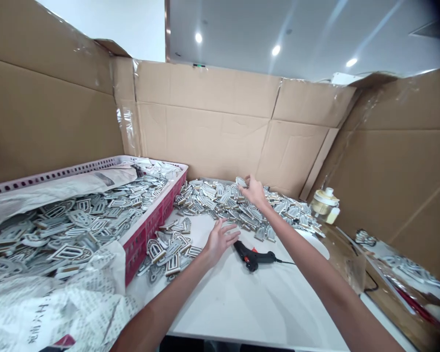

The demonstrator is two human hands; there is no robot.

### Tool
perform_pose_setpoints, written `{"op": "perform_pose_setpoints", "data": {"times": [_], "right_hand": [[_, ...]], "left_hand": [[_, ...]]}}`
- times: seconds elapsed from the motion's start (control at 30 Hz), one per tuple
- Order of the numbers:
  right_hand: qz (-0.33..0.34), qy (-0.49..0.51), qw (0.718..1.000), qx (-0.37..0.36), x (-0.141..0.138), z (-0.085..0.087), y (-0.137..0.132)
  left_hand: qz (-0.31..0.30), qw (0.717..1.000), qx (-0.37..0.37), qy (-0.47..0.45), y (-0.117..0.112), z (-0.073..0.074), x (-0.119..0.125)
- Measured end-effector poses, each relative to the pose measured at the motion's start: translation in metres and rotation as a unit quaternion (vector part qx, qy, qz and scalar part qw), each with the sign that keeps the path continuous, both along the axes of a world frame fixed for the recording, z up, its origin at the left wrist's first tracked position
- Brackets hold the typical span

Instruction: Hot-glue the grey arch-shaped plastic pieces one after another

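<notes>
My right hand (253,191) reaches over a large heap of grey-and-white emblem-shaped pieces (223,205), with its fingertips pinching one piece (241,182) at the top of the heap. My left hand (218,242) lies open just above the white tabletop (242,308), holding nothing. It is next to a smaller pile of similar pieces (166,254) on its left. To its right lies a black hot glue gun with a red trigger (251,256), not touched by either hand.
A red plastic crate (156,215), lined with printed paper (55,313), is full of similar pieces at the left. Cardboard walls (205,127) rise behind the table. A small white-and-beige container (324,203) stands at the right, above a lower surface holding more pieces (399,264).
</notes>
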State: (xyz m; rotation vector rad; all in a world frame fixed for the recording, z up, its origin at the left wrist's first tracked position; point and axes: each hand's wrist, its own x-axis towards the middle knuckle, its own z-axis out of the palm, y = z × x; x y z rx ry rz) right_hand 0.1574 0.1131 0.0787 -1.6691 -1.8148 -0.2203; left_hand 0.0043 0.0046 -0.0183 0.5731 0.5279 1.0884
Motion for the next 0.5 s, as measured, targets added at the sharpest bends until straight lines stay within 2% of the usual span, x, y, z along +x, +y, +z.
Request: {"op": "perform_pose_setpoints", "data": {"times": [0.13, 0.27, 0.37, 0.5], "right_hand": [[-0.035, -0.051, 0.997, -0.039, -0.015, -0.004, 0.029], [-0.053, -0.063, 0.997, -0.006, -0.027, -0.009, 0.029], [-0.007, -0.041, 0.999, 0.001, -0.031, -0.005, 0.018], [0.107, -0.04, 0.993, -0.04, -0.05, -0.003, -0.01]], "left_hand": [[-0.003, 1.0, -0.003, 0.008, -0.001, 0.001, 0.0], [-0.008, 1.0, 0.009, 0.01, -0.001, 0.001, 0.0], [-0.014, 0.999, 0.021, 0.035, -0.001, -0.001, 0.001], [-0.011, 0.995, 0.041, 0.088, 0.001, -0.007, 0.002]]}}
